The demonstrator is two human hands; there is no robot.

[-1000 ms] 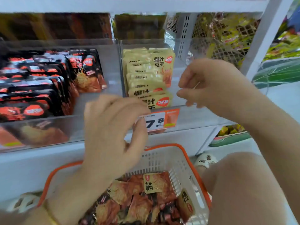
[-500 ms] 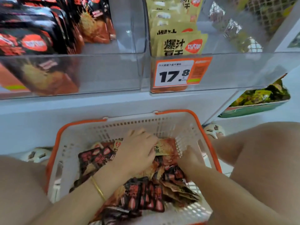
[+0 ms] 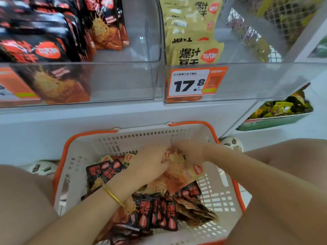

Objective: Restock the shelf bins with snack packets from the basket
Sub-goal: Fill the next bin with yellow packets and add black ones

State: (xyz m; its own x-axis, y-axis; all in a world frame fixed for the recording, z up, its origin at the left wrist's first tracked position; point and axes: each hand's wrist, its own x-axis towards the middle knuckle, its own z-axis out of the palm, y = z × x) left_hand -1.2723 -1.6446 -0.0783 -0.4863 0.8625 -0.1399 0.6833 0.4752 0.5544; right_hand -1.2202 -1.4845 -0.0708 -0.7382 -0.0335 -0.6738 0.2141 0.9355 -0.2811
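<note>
Inside the basket, at its far edge: left hand [image 3: 150, 165] and right hand [image 3: 191, 151] meet over a bunch of yellow packets [image 3: 177, 162], close under the far wall.
Left hand: fingers curled round the top of the yellow packets, holding them; a gold bangle [image 3: 113, 194] sits on the wrist.
Right hand: motion-blurred; fingers bent down onto the same bunch and touching it; whether they have closed on a packet cannot be told.
Basket [image 3: 221, 197]: white with perforated walls and an orange rim, standing below the shelf [image 3: 88, 117].
Black-and-red packets [image 3: 159, 214]: heaped across the near and left parts of the basket, some under the left forearm.
Left bin [image 3: 123, 82]: clear, on the shelf; black-and-red packets stand in rows toward its left side.
Right bin [image 3: 247, 80]: clear, just beside the left bin; yellow packets stand in a row along its left side.
Price tag [image 3: 194, 82]: orange and white, reading 17.8, on the right bin's front wall near its left corner.
Green tray [image 3: 276, 119]: lower, off the shelf's right end, holding green and yellow packets.
</note>
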